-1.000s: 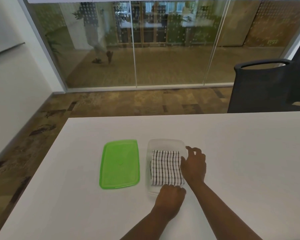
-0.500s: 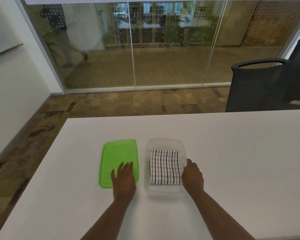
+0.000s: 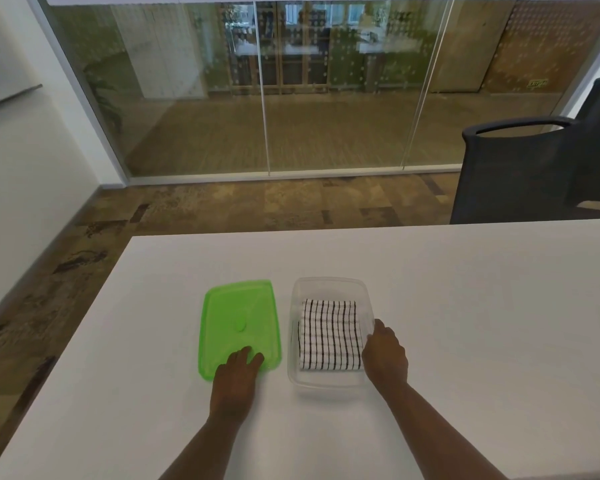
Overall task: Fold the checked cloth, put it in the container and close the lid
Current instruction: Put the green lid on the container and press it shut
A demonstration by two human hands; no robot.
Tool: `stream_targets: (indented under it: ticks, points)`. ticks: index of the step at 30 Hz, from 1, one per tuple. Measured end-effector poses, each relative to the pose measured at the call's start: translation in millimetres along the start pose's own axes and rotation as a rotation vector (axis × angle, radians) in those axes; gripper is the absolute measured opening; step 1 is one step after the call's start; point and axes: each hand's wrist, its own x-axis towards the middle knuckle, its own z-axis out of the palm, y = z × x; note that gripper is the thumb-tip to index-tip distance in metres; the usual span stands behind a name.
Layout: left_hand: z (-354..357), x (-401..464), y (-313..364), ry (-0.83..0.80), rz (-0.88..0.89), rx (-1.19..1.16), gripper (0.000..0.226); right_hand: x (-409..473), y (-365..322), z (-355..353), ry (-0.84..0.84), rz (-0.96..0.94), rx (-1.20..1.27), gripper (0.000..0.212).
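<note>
The folded black-and-white checked cloth lies flat inside the clear plastic container on the white table. The green lid lies flat on the table just left of the container. My left hand rests on the lid's near edge, fingers bent over it. My right hand holds the container's right rim near its front corner.
The white table stretches far to the right and ends close on the left. A dark office chair stands behind the table's far right edge. A glass wall lies beyond the floor.
My left hand left the container's front edge, went left onto the green lid and slid back to its near edge. My right hand moved from over the cloth to the container's right rim.
</note>
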Motion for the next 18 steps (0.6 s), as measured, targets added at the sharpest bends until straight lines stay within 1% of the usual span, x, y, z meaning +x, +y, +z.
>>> stream_targets:
  ticks: [1, 2, 3, 4, 5, 7, 8, 11, 12, 14, 16, 18]
  points:
    - [-5, 3, 3, 0.025, 0.007, -0.013, 0.037, 0, 0, 0, 0.002, 0.004, -0.003, 0.035]
    - [-10, 4, 6, 0.082, -0.027, -0.077, 0.037, 0, 0, 0, 0.004, 0.008, -0.005, 0.036]
    - [-19, 8, 10, 0.159, -0.082, -0.147, 0.03, 0, 0, 0, 0.008, 0.011, -0.006, 0.036]
    - [-25, 12, 14, 0.19, -0.125, -0.218, 0.027, -1, 0, 0, 0.011, 0.012, -0.012, 0.036]
    - [-32, 17, 18, 0.251, -0.176, -0.247, 0.028, -1, 0, 0, 0.015, 0.013, -0.017, 0.036]
    - [-50, 28, 24, 0.318, -0.139, -0.188, 0.033, -2, 0, 0, 0.02, 0.019, -0.019, 0.038]
    - [-59, 34, 28, 0.361, -0.1, -0.214, 0.036, -2, 0, 0, 0.029, 0.021, -0.037, 0.041]
    - [-96, 45, 42, 0.361, -0.146, -0.419, 0.039, -2, -4, -4, 0.126, -0.005, -0.14, 0.052]
    - [-106, 49, 45, 0.413, -0.15, -0.425, 0.035, -2, -7, -7, 0.171, -0.034, -0.127, 0.054]
    - [-124, 59, 48, 0.497, -0.075, -0.341, 0.028, -1, -15, -15, 0.249, -0.114, -0.042, 0.054]
    - [-145, 68, 53, 0.529, -0.004, -0.349, 0.021, 1, -26, -26, 0.308, -0.217, 0.053, 0.054]
    - [-163, 74, 56, 0.567, 0.057, -0.344, 0.019, 3, -37, -38, 0.34, -0.33, 0.138, 0.06]
